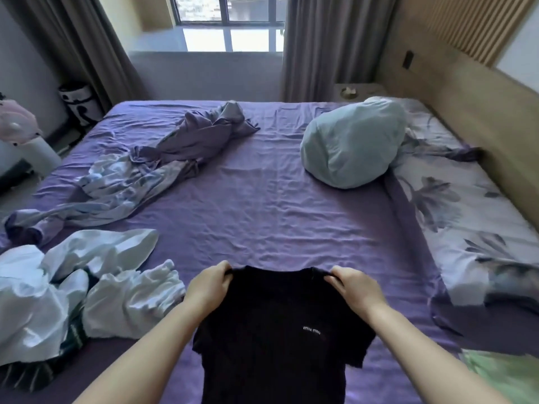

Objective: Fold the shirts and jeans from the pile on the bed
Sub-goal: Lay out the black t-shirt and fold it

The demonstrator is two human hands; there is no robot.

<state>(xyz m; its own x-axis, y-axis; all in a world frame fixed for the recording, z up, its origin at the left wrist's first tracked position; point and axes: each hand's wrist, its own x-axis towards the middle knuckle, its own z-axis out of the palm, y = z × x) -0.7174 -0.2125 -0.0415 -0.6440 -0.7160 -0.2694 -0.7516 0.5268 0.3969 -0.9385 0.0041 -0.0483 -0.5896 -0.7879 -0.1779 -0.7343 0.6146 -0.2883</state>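
A black T-shirt (271, 330) with small white lettering on the chest hangs spread out in front of me over the near part of the purple bed (262, 205). My left hand (208, 287) grips its left shoulder and my right hand (360, 290) grips its right shoulder, both with fingers curled over the fabric. A pile of white clothes (75, 287) with a dark green striped piece under it lies at the near left of the bed.
A crumpled purple and white sheet (151, 167) stretches across the bed's far left. A pale blue pillow (353, 147) sits at the far right beside a floral cover (455, 211). Light green fabric (507, 377) shows at the near right corner. The wooden headboard runs along the right.
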